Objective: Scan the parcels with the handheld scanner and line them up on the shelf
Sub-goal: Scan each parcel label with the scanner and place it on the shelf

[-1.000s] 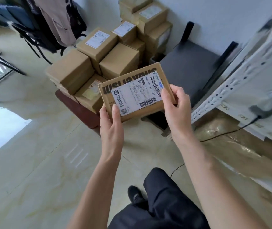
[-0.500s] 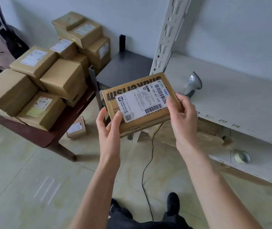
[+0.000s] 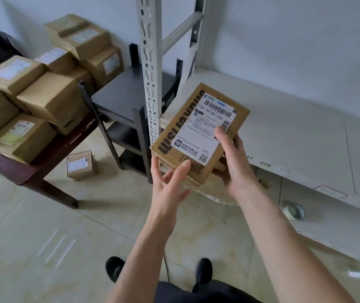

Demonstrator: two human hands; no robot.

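Since half a second ago the parcel [image 3: 198,134] has swung round: its long axis, then across the frame, now runs from lower left to upper right, barcode end toward the shelf [image 3: 295,136]. It hangs at frame centre, over the shelf's front edge. Right hand [image 3: 233,162] is nearer and grips its right side, thumb on the label. Left hand [image 3: 170,184] sits below its near corner, fingers [image 3: 182,169] spread, barely touching. No scanner shows
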